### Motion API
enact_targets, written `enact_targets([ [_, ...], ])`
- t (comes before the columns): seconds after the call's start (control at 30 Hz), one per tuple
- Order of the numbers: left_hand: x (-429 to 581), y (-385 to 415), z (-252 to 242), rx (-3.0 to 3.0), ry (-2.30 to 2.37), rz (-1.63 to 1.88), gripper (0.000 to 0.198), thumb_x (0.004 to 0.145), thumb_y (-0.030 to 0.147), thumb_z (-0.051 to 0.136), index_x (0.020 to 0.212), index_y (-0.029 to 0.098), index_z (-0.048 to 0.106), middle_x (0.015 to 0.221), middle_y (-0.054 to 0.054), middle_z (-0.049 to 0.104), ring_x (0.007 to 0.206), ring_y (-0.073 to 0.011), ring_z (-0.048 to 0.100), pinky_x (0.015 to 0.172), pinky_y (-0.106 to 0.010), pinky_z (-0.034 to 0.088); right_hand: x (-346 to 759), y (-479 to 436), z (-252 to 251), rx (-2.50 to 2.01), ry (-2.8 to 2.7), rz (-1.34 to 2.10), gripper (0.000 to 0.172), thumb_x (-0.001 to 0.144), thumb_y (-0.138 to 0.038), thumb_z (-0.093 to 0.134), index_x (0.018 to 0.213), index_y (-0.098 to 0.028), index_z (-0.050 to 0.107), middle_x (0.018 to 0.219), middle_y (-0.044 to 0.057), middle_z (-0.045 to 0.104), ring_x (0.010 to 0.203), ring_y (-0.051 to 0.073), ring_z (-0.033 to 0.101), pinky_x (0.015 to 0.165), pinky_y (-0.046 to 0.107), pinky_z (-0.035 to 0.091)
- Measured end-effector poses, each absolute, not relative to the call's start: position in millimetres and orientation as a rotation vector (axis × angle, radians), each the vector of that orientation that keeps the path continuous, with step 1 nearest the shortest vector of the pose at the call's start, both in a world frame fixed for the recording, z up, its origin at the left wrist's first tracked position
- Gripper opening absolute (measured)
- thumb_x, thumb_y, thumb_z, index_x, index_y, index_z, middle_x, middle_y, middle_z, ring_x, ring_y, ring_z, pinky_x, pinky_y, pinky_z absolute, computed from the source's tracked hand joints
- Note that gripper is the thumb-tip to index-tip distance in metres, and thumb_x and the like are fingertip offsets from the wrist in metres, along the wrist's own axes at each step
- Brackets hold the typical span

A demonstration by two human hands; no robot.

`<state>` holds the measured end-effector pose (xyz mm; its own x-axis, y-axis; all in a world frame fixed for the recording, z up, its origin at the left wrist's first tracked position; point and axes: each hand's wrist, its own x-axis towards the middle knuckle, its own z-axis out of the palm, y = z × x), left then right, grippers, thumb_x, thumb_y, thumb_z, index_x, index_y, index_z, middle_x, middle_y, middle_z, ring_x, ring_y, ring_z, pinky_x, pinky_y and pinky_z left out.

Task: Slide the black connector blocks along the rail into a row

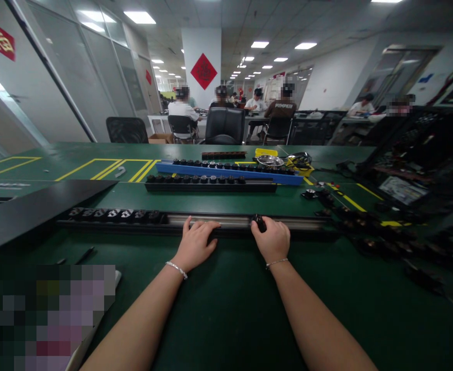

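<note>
Across the green table in front of me lies a long black track rail [230,220] with a metallic channel. Several black socket modules [114,215] sit side by side in its left part. My left hand [197,241] rests on the rail's near edge, fingers spread over the channel, holding nothing. To its right, my right hand [273,238] is closed on a small black module [258,222], thumb and fingers around it, at the channel. Whether that module is seated in the channel I cannot tell.
Behind lie a shorter black rail [211,187] and a blue rail [288,178], both carrying modules. Loose black modules [388,232] spread at the right, near a dark rack [423,159]. A dark panel [40,211] lies left. A metal bowl [270,161] stands at the back. People sit farther off.
</note>
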<state>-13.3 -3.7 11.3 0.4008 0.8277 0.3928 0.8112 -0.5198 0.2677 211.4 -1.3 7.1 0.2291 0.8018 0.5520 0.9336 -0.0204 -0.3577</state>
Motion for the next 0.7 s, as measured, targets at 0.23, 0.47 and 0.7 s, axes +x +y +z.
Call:
enact_targets([
  [0.23, -13.7, -3.6, 10.7, 2.601, 1.525, 0.763, 0.039, 0.079, 0.025, 0.053, 0.117, 0.030, 0.048, 0.113, 0.002, 0.064, 0.107, -0.0206, 0.053, 0.110, -0.053, 0.006, 216.5, -2.2, 6.4, -1.862, -1.573, -0.287, 0.030, 0.080, -0.040, 0.047, 0.087, -0.017, 0.065, 0.077, 0.007, 0.067, 0.075, 0.020, 0.054, 0.082, 0.034, 0.031],
  [0.47, -13.4, -3.2, 10.5, 2.605, 1.534, 0.754, 0.039, 0.079, 0.026, 0.052, 0.117, 0.031, 0.048, 0.113, 0.002, 0.064, 0.106, -0.0205, 0.054, 0.110, -0.053, 0.006, 215.0, -3.2, 8.1, -1.860, -1.562, -0.272, 0.029, 0.080, -0.039, 0.048, 0.087, -0.016, 0.065, 0.077, 0.006, 0.067, 0.076, 0.020, 0.055, 0.083, 0.034, 0.032],
  [0.7, -13.7, -3.7, 11.2, 2.610, 1.529, 0.758, 0.038, 0.080, 0.026, 0.052, 0.117, 0.031, 0.048, 0.113, 0.002, 0.064, 0.107, -0.0202, 0.053, 0.110, -0.052, 0.006, 219.8, -3.6, 9.7, -1.891, -1.572, -0.281, 0.029, 0.080, -0.039, 0.047, 0.086, -0.016, 0.065, 0.077, 0.006, 0.067, 0.075, 0.020, 0.055, 0.081, 0.033, 0.032],
])
